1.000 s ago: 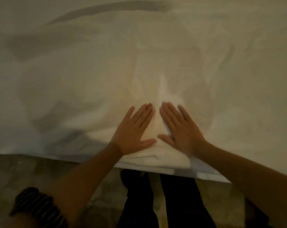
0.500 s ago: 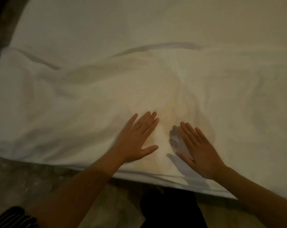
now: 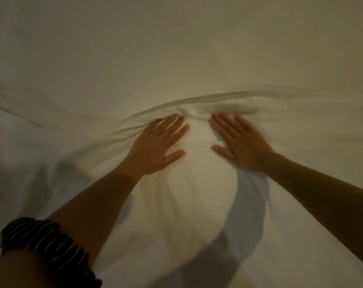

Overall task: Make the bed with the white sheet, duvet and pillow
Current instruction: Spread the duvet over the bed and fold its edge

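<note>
Palms down mid-frame: left hand and right hand, fingers straight and spread, gripping nothing, pressed flat on white duvet across the lower half. Duvet edge bunched into a ridge right at the fingertips. Smooth sheet above. Striped sleeve lower left.

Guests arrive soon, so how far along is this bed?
Done: the white sheet lies smooth across the far side. In hand: left hand and right hand press flat on the creased upper layer at its bunched ridge. Left: flattening that ridge; no pillow is in view.
</note>
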`<state>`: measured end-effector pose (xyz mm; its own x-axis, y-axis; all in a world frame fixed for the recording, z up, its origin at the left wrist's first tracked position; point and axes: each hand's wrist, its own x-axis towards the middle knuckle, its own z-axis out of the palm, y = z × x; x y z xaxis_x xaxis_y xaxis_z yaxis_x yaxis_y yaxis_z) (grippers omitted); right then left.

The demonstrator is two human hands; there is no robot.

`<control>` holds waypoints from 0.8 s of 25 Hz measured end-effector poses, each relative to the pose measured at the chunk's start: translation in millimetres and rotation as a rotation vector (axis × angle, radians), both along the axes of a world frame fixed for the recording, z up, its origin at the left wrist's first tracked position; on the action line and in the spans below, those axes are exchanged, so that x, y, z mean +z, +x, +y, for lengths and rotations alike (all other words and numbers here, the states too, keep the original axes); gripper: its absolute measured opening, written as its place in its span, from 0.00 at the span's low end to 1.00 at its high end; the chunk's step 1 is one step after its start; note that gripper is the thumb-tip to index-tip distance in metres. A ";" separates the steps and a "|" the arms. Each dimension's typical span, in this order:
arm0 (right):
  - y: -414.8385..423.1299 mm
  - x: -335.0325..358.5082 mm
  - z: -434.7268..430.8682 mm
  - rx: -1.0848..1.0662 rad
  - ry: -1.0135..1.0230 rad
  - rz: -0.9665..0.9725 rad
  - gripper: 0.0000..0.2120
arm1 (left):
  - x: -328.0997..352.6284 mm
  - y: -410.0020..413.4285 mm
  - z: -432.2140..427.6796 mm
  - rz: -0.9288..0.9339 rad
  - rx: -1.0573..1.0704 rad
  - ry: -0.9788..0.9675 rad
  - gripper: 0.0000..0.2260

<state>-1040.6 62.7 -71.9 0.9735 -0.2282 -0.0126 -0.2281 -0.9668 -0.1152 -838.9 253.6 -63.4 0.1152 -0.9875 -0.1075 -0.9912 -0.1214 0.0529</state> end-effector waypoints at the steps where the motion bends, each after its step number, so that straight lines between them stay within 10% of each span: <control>1: 10.0 -1.8 -8.0 -0.005 -0.007 0.013 0.30 | -1.1 7.0 -7.4 -0.005 -0.012 -0.012 0.28; 10: 79.3 18.7 85.1 0.060 0.170 -0.206 0.25 | 38.6 84.7 81.7 0.056 0.123 -0.368 0.13; 20: 193.3 28.1 175.9 -0.215 0.119 -0.274 0.18 | 42.1 216.9 160.1 0.107 0.192 -0.063 0.18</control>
<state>-847.3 238.6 -43.8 0.8745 -0.4406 0.2030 -0.3696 -0.8762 -0.3093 -622.0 413.7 -21.4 0.2933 -0.9536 -0.0685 -0.9385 -0.3008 0.1696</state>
